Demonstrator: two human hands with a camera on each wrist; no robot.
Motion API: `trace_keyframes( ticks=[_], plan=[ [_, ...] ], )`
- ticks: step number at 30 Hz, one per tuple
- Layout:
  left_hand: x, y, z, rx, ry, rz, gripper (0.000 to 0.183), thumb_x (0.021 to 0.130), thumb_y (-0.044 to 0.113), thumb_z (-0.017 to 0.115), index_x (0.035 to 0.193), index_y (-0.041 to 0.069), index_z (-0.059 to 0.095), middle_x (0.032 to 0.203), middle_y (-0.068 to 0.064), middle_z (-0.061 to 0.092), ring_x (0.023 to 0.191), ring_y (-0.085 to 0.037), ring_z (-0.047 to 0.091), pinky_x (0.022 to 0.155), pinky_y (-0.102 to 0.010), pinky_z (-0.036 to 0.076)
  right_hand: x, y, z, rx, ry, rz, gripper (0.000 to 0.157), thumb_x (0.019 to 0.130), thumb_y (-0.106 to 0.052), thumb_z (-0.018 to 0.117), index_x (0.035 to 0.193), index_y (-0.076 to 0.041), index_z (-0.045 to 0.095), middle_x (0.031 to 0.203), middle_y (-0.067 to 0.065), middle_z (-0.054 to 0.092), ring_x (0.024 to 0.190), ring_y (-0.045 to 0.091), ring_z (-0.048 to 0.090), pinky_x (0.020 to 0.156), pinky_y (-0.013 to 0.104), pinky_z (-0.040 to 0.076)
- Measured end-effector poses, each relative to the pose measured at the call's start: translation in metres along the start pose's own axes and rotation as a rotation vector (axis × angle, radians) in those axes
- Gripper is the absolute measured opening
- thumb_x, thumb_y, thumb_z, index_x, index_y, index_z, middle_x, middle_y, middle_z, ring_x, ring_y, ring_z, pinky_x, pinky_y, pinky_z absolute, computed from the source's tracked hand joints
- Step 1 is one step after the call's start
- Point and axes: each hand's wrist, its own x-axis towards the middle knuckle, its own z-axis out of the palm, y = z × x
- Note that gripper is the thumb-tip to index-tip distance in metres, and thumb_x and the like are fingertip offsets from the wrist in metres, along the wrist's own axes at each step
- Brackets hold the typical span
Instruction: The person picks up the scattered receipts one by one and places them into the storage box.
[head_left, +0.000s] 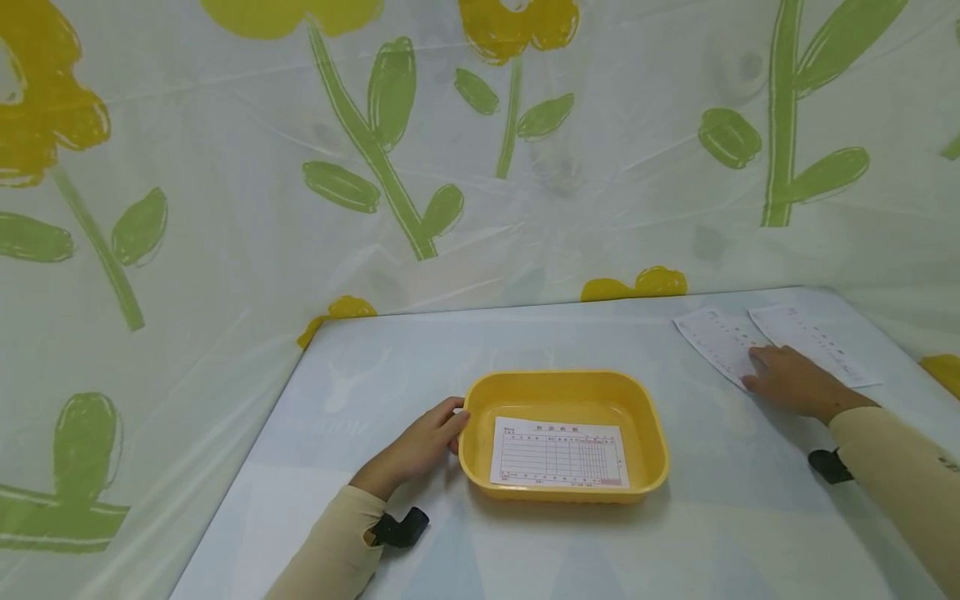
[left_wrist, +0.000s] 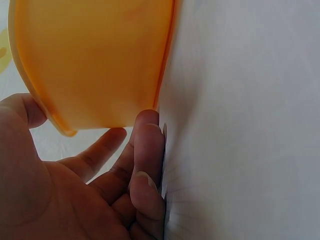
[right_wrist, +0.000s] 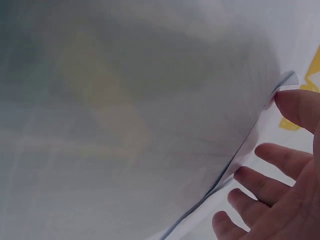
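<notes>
A yellow plastic tray (head_left: 652, 425) stands on the table, with a white printed form (head_left: 558, 454) lying flat inside it. At the tray's left end my left hand (head_left: 423, 437) holds it, the thumb at the rim and fingers against the outer wall, as the left wrist view shows. Two printed paper slips lie at the far right: a left slip (head_left: 708, 329) and a right slip (head_left: 813, 337). My right hand (head_left: 795, 383) rests over them, its fingers spread and fingertips touching paper. The right wrist view shows a slightly lifted paper edge (right_wrist: 287, 80) by the thumb.
A pale covered table (head_left: 375, 375) lies under everything. Behind it hangs a white curtain (head_left: 615, 192) printed with yellow flowers and green stems. Black wrist straps (head_left: 401, 527) show at both sleeves.
</notes>
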Motion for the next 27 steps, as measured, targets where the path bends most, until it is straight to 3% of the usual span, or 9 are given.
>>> trace_keyframes(
  ticks=[12, 27],
  plan=[
    [-0.0004, 0.0005, 0.0010, -0.004, 0.001, -0.005, 0.038, 0.107, 0.039, 0.042, 0.135, 0.017, 0.053, 0.085, -0.003, 0.062, 0.079, -0.015, 0.059, 0.081, -0.033, 0.044, 0.0071, 0.0047, 0.0022, -0.057, -0.011, -0.009, 0.069, 0.099, -0.031, 0.056, 0.140, 0.020, 0.035, 0.143, 0.044, 0.034, 0.131, 0.065, 0.025, 0.107, 0.072, 0.023],
    [0.0006, 0.0001, 0.0010, -0.017, -0.011, -0.001, 0.038, 0.107, 0.039, 0.042, 0.136, 0.017, 0.052, 0.084, -0.002, 0.061, 0.079, -0.015, 0.058, 0.083, -0.034, 0.043, 0.0057, -0.0007, -0.0018, -0.022, 0.004, 0.024, 0.079, 0.096, -0.027, 0.060, 0.145, 0.021, 0.022, 0.145, 0.045, 0.028, 0.132, 0.064, 0.029, 0.106, 0.070, 0.028]
  ],
)
